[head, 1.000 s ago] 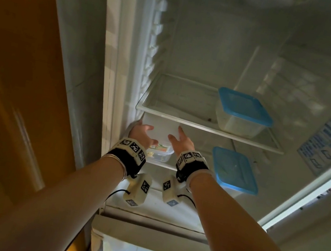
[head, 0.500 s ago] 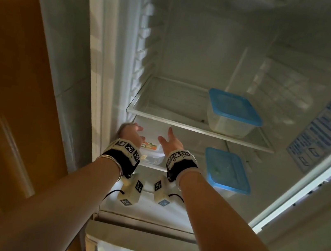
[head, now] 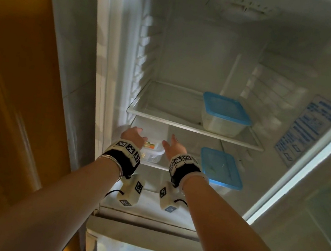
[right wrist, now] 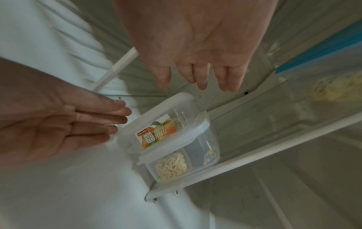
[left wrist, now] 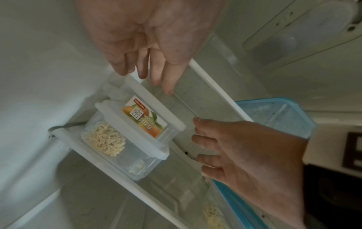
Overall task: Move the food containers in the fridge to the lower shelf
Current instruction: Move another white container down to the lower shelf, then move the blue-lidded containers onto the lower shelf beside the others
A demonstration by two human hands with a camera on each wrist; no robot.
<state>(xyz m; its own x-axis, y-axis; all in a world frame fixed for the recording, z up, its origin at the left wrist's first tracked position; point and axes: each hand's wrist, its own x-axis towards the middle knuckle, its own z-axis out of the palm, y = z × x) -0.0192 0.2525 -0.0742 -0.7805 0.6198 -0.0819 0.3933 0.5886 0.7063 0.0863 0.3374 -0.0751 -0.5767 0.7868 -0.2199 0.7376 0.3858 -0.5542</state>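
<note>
Both grips, left hand (head: pixel 134 136) and right hand (head: pixel 173 147), are spread and hold nothing; the small clear container (head: pixel 151 152) stands between them, already on the lower shelf (head: pixel 155 165).

Bare forearms, no sleeves seen. Black wrist band (head: pixel 125 158) worn on left wrist, topped by white blocks printed with black-and-white square markers. Thin silver bangle (head: pixel 111 163) worn behind it. Matching black band (head: pixel 183 168) on right wrist. White camera module (head: pixel 130 191) hung under each wrist, marker-printed, black cable attached.
</note>
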